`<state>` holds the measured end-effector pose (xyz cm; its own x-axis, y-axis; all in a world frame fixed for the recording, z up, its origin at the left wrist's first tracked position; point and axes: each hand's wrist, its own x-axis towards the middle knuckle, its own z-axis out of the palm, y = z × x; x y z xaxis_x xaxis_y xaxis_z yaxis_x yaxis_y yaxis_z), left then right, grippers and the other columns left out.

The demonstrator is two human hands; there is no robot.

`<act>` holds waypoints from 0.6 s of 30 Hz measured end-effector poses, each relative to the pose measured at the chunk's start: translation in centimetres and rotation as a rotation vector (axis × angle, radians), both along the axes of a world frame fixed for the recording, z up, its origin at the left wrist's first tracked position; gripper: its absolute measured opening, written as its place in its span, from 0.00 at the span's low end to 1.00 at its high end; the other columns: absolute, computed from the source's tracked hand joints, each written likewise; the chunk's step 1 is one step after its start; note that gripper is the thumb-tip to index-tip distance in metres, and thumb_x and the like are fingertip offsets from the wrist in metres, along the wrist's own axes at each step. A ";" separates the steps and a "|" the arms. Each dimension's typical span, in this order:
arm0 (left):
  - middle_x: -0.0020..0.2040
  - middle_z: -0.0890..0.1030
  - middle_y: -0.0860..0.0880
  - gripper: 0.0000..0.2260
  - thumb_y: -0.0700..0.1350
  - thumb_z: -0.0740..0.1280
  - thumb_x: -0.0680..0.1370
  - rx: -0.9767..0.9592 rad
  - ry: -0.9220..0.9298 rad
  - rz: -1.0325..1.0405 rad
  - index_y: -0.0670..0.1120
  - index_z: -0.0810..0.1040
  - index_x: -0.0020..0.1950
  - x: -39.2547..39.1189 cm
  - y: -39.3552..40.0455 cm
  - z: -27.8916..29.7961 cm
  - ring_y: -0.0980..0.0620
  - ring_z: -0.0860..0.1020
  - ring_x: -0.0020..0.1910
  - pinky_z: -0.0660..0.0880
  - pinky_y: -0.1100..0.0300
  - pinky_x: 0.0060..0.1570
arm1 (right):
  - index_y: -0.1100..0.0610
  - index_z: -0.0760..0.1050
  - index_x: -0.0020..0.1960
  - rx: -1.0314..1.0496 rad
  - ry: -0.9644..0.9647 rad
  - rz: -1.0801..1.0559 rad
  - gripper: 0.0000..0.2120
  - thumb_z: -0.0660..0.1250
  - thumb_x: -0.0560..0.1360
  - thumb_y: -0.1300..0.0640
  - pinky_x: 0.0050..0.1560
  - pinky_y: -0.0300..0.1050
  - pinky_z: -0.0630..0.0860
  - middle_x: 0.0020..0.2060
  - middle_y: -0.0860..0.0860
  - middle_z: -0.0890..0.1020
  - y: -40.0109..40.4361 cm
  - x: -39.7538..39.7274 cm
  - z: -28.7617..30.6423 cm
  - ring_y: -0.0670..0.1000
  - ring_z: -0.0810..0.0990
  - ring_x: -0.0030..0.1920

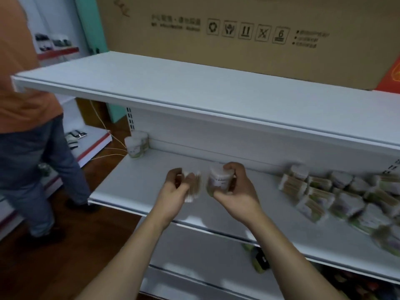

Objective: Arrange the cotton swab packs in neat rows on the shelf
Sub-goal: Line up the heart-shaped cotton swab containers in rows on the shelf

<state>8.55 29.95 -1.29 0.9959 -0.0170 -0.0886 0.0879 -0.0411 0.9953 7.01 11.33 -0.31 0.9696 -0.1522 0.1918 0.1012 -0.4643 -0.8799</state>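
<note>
while both hands (207, 187) grip packs, open shelf (140, 180) lies leftward.

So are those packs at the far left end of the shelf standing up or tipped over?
Upright: the packs at the left end stand on their bases on the shelf.

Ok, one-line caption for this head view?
Each hand, left and right, holds a cotton swab pack above the white shelf.

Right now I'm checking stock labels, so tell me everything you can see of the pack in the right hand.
The pack is a small clear round tub, white swab tips at its top, a pale label with a green band low down. It is blurred, print unreadable. The right hand grips it, roughly upright, above the shelf.
</note>
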 end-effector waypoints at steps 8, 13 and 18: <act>0.56 0.78 0.52 0.23 0.52 0.72 0.77 -0.022 0.053 0.039 0.51 0.66 0.67 4.0 15.4 0.1 0.53 0.79 0.54 0.81 0.54 0.50 | 0.40 0.72 0.63 -0.115 -0.043 0.048 0.23 0.76 0.71 0.50 0.53 0.34 0.75 0.60 0.46 0.73 14.3 5.3 -2.3 0.44 0.78 0.53; 0.53 0.78 0.59 0.20 0.52 0.70 0.78 -0.010 0.054 0.093 0.56 0.68 0.67 5.4 20.0 -0.4 0.58 0.79 0.51 0.79 0.60 0.44 | 0.53 0.68 0.71 -0.158 0.030 0.106 0.26 0.72 0.75 0.56 0.48 0.18 0.63 0.66 0.50 0.69 20.2 8.4 -3.9 0.38 0.72 0.49; 0.53 0.78 0.58 0.21 0.61 0.69 0.73 0.023 0.088 0.116 0.58 0.70 0.64 7.2 22.3 -0.8 0.56 0.79 0.51 0.81 0.53 0.51 | 0.53 0.65 0.71 -0.190 0.029 0.156 0.26 0.71 0.77 0.56 0.54 0.25 0.66 0.67 0.50 0.68 24.1 11.9 -5.1 0.45 0.72 0.58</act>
<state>15.77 52.26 -2.07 0.9795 0.1008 -0.1743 0.1798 -0.0479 0.9825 18.87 35.40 -5.42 0.9840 0.0358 0.1744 0.1605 -0.6024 -0.7819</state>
